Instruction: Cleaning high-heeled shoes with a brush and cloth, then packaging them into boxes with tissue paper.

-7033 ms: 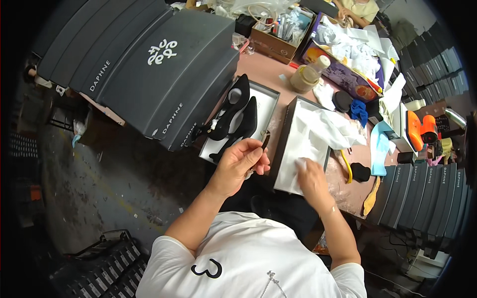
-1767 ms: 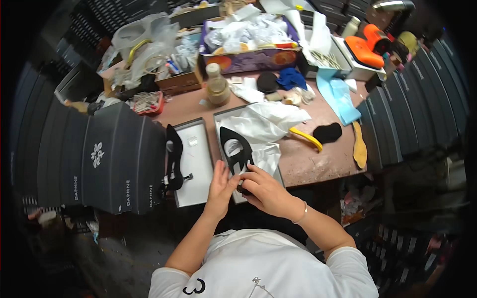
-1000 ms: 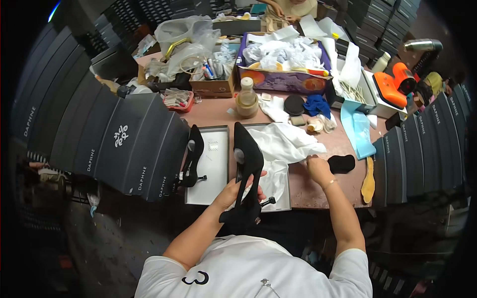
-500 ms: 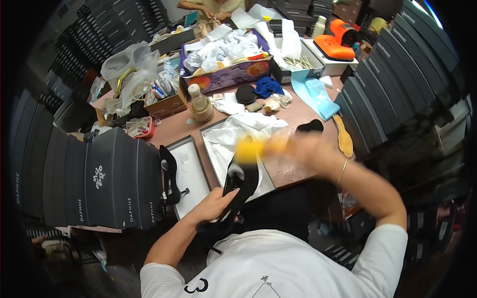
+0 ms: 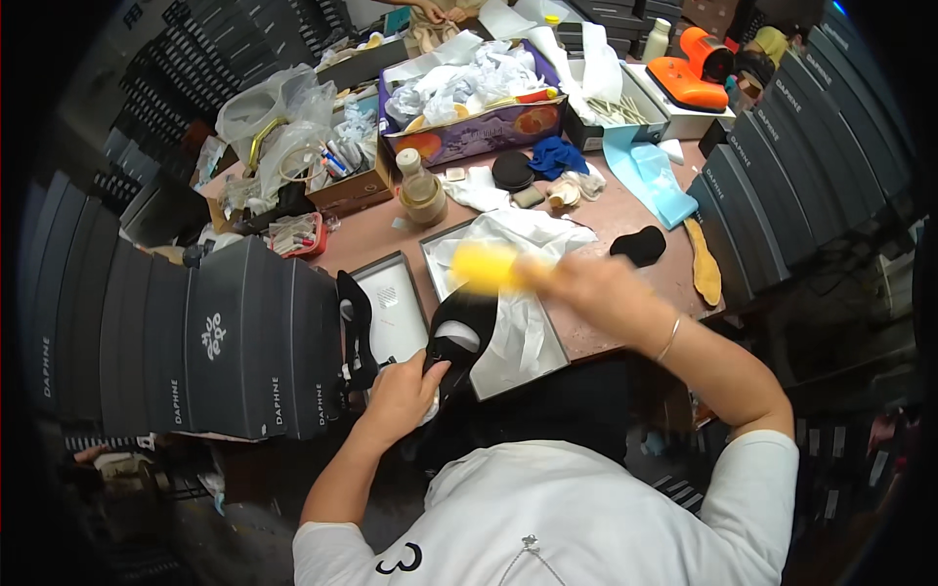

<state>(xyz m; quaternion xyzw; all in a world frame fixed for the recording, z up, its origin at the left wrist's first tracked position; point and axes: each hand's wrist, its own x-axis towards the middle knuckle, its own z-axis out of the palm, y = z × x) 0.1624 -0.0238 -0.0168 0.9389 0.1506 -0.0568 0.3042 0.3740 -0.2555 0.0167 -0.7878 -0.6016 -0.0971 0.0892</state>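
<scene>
Black leather showed in the left hand, which had closed around a high-heeled shoe and kept it at the near edge of the table, over the corner of an open shoebox lined with white tissue. The right hand was blurred above that tissue, its fingers wrapped round a yellow tool; what kind of tool could not be told. 1 more black shoe stood beside the box lid, just left of the held one. Stacked dark boxes crowded the left side.
</scene>
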